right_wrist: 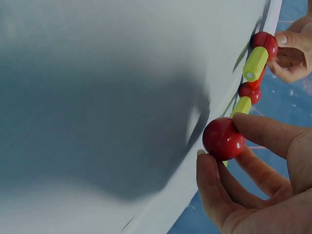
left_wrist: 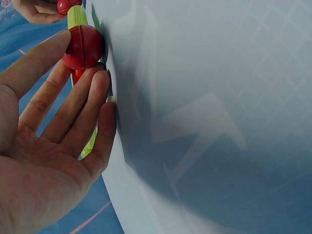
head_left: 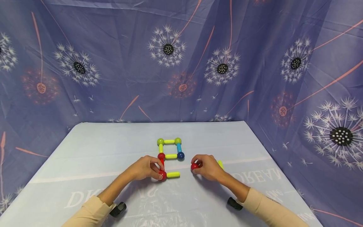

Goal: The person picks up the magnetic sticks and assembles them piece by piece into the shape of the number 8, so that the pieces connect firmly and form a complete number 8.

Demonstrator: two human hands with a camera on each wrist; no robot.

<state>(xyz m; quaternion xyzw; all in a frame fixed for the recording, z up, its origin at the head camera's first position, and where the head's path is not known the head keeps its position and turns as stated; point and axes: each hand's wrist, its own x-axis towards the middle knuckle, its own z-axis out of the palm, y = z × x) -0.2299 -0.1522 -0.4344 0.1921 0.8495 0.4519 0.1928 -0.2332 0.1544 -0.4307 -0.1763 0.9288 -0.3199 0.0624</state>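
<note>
On the pale blue table [head_left: 85, 148], a flat stick-and-ball frame [head_left: 170, 148], light and rigid but likely to part at joints, steadied at its near red ball [head_left: 162, 175] by left hand [head_left: 146, 168]; loose red ball [head_left: 194, 166], smooth, probably slippery, pinched in right hand [head_left: 208, 167].

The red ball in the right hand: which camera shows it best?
The right wrist view: the red ball fills the foreground, pinched between the right hand's fingertips. The head view shows it small and half hidden by fingers. The left wrist view catches only a sliver of it at the top edge.
</note>
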